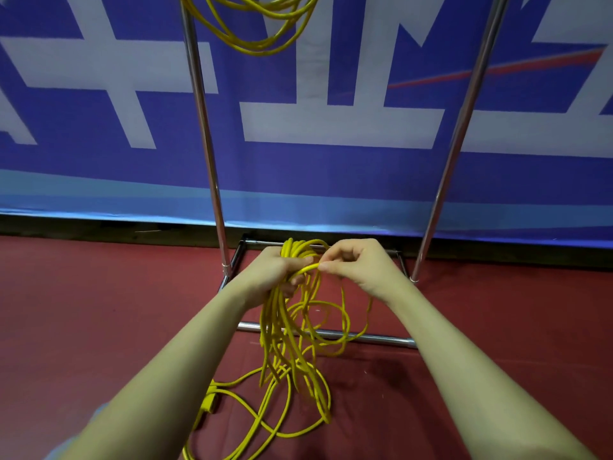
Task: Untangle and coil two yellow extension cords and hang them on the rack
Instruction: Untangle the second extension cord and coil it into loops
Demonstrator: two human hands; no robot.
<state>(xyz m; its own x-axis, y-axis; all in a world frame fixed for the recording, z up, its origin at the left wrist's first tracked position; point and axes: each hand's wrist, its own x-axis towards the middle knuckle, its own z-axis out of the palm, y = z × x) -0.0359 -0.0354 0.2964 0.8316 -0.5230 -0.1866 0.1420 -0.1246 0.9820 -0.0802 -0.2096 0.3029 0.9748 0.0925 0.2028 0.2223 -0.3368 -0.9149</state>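
Note:
My left hand (275,270) grips a bundle of loops of a yellow extension cord (292,330) in front of the rack. My right hand (351,262) pinches one strand of that cord just beside the left hand's fingers. The loops hang down from my left hand, and the rest of the cord trails loose on the red floor with its yellow plug (210,401) at the lower left. A second yellow cord (255,28), coiled, hangs from the top of the metal rack (207,141), its upper part out of view.
The rack's two chrome uprights rise left and right of my hands, the right one (461,127) slanting in view. Its base bars (374,338) lie on the red floor (99,310) under the cord. A blue and white banner (331,127) stands behind.

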